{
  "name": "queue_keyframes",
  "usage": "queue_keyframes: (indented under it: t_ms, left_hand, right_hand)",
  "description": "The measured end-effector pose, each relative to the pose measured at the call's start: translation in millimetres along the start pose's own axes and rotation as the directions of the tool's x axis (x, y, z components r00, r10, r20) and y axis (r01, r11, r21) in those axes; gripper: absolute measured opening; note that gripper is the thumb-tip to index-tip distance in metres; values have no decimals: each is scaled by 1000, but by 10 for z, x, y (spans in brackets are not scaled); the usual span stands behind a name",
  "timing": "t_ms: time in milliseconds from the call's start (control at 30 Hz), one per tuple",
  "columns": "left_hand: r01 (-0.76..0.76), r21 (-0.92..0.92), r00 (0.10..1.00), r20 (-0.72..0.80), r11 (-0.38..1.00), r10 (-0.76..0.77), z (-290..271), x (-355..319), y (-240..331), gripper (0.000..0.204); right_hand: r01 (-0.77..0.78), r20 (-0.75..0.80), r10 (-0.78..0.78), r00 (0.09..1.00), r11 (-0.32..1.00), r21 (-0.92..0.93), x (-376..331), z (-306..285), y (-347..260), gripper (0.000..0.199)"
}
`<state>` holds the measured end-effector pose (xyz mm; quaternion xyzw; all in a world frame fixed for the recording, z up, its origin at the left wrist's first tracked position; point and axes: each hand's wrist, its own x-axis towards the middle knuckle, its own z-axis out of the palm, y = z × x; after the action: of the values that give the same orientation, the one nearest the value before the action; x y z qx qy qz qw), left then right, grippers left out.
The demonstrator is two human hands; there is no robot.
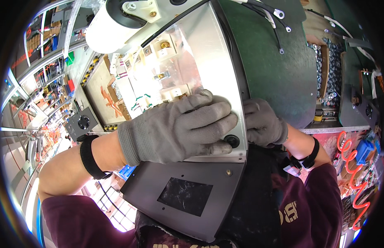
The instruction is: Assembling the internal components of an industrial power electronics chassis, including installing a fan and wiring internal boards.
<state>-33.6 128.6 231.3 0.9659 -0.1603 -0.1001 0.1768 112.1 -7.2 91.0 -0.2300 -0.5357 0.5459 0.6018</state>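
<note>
Gloved left hand (179, 128), just 9 o'clock of centre, lies across a metal housing (212, 53) running from 12 o'clock to the middle. At 3 o'clock, the right hand (264, 123) meets its outer side. Hidden fingertips leave both grips untold. Dark plate (146, 182), 6 o'clock.

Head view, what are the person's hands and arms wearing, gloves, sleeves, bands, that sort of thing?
The left hand and the right hand wear matching grey gloves; the left one's ribbed cuff shows clearly. A black band circles the left forearm, a black strap the right. The sleeves are dark maroon, ending near the elbows.
</note>
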Motion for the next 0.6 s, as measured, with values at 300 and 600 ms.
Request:
queue_keyframes:
  t_ms: [300, 600]
  left_hand:
    - [143, -60, 966, -211, 988, -152, 248, 23, 58, 36]
    - [99, -142, 990, -89, 985, -112, 120, 106, 58, 31]
  right_hand:
    - [-59, -110, 87, 990, 969, 238, -105, 134, 74, 17]
    - [-453, 227, 406, 885, 640, 621, -210, -122, 160, 28]
